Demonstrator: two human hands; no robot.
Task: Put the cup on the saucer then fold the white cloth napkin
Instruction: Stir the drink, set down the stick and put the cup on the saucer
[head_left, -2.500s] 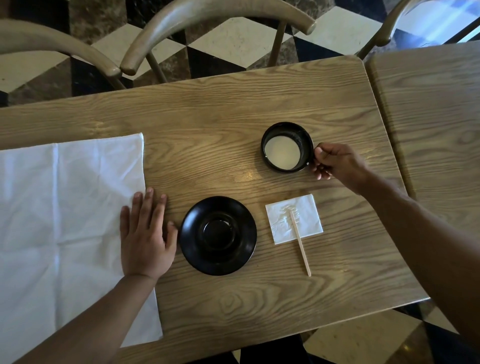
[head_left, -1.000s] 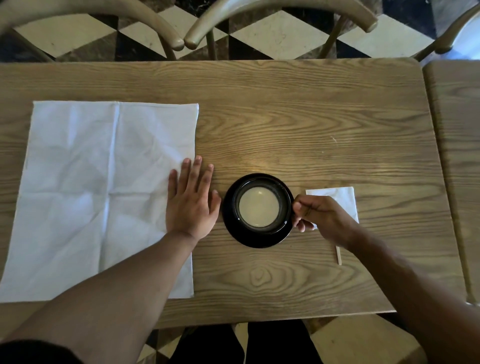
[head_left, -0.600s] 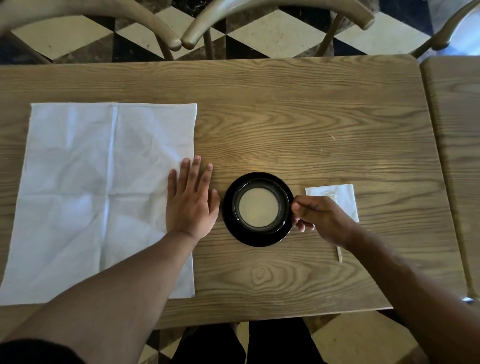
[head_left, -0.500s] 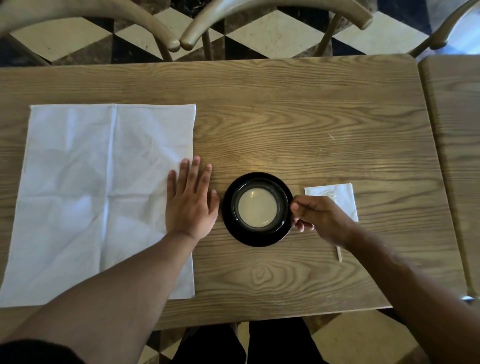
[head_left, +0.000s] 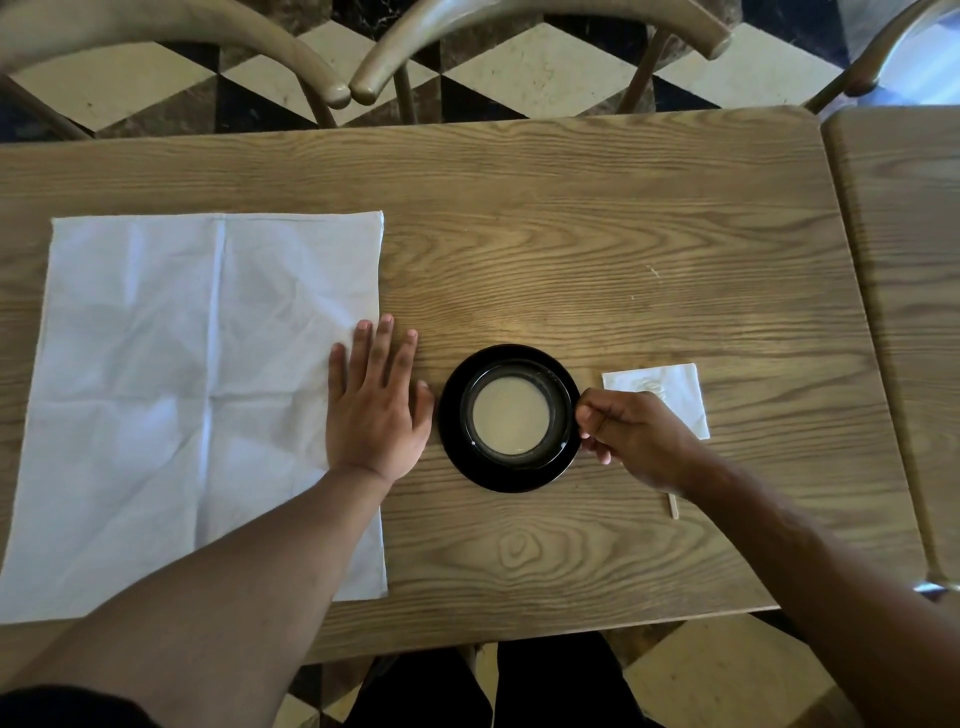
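Note:
A black cup (head_left: 510, 414) with pale milky drink stands on the black saucer (head_left: 453, 447) in the middle of the wooden table. My right hand (head_left: 631, 439) sits at the cup's right side, fingers curled and pinching its handle, which the hand hides. The white cloth napkin (head_left: 182, 395) lies spread flat on the left of the table, creased into quarters. My left hand (head_left: 376, 405) lies flat with straight fingers, half on the napkin's right edge and half on the wood, just left of the saucer.
A small white paper napkin (head_left: 670, 387) lies right of the saucer, partly under my right hand, with a wooden stir stick (head_left: 674, 505) poking out below my wrist. Chair backs (head_left: 519, 31) stand beyond the far edge. A second table (head_left: 904, 291) adjoins on the right.
The cup has come from the far right of the table onto the saucer, carried by my right hand. In the last second nothing has visibly moved; my left hand stays flat.

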